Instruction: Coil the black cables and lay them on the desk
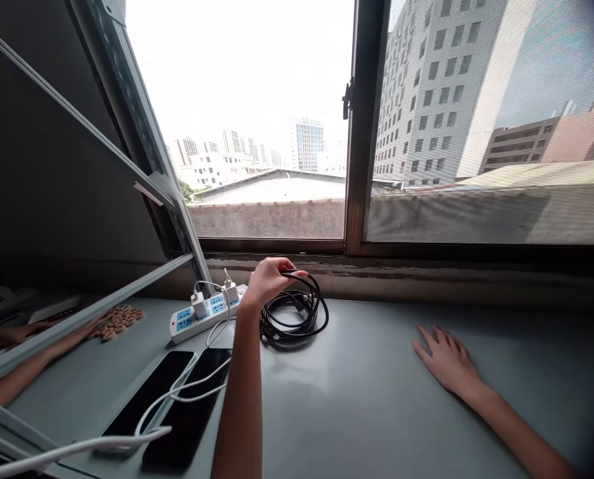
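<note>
My left hand (268,279) reaches forward near the window sill and pinches the top of a coiled black cable (297,314), which rests on the grey table (366,399). My right hand (446,360) lies flat on the table to the right, fingers spread, holding nothing. Left of the coil lies a white power strip (197,318) with blue sockets and two white chargers plugged in. White cables (187,389) run from it toward two dark phones (177,399) lying face up near the front left.
A window (346,126) with a dark frame stands right behind the table. A metal shelf frame (127,153) slants along the left. Small brown pieces (117,319) lie at the far left, beside another person's forearm (27,366).
</note>
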A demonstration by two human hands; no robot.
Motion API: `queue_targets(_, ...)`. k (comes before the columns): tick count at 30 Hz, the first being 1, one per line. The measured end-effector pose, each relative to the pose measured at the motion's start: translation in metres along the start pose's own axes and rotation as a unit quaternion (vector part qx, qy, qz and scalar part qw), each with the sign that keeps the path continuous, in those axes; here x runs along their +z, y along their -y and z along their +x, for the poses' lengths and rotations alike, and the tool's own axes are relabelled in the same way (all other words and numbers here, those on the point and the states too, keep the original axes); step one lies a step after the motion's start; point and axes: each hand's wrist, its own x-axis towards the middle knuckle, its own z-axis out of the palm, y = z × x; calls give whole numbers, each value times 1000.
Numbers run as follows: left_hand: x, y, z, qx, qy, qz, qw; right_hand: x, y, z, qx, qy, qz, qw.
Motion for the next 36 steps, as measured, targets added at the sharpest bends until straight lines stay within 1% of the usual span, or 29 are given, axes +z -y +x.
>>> queue_targets(1,-2,-13,-3,33,-43,-6,999,-1,0,0,0,2,4,1000)
queue_targets(2,-4,-25,-6,53,-90,-16,994,-2,1,0,1,3,8,1000)
queue_targets(4,-3,-47,-11,71,-173,-41,981,-4,2,-1,0,7,19,1000)
queue_targets(6,0,-64,-17,86,-225,-74,968,-6,2,-1,1,9,30,999)
queue_targets(8,6,-77,-22,102,-246,-108,958,-8,2,-1,3,11,45,999)
queue_targets(14,25,-105,-38,153,-266,-211,928,-18,3,-3,-5,2,118,993)
queue_targets(16,31,-111,-43,167,-261,-234,922,-23,4,-4,-10,-5,157,988)
queue_targets(17,34,-114,-45,169,-249,-243,922,-26,5,-5,-13,-6,180,984)
queue_targets(19,41,-118,-48,165,-206,-260,929,-32,8,-6,-25,-2,232,972)
queue_targets(22,55,-123,-54,143,-135,-276,941,-42,14,-8,-57,23,324,944)
queue_targets(25,73,-126,-62,112,-49,-256,959,-54,24,-12,-88,79,421,899)
queue_targets(27,86,-125,-65,73,29,-220,972,-64,32,-18,-108,134,475,863)
queue_targets(28,93,-123,-66,50,71,-197,976,-70,35,-20,-115,178,511,833)
queue_targets(29,100,-121,-67,28,111,-176,978,-75,38,-23,-118,229,552,793)
queue_targets(31,113,-113,-65,-12,170,-148,974,-85,41,-28,-106,323,631,697)
queue_targets(32,117,-109,-63,-30,183,-145,972,-88,41,-30,-93,352,664,654)
queue_targets(33,121,-104,-61,-46,192,-146,969,-91,40,-31,-80,362,690,622)
queue_targets(34,123,-99,-59,-62,201,-150,966,-93,39,-31,-69,353,711,605)
queue_targets(36,122,-91,-55,-85,228,-156,957,-95,36,-30,-48,311,747,585)
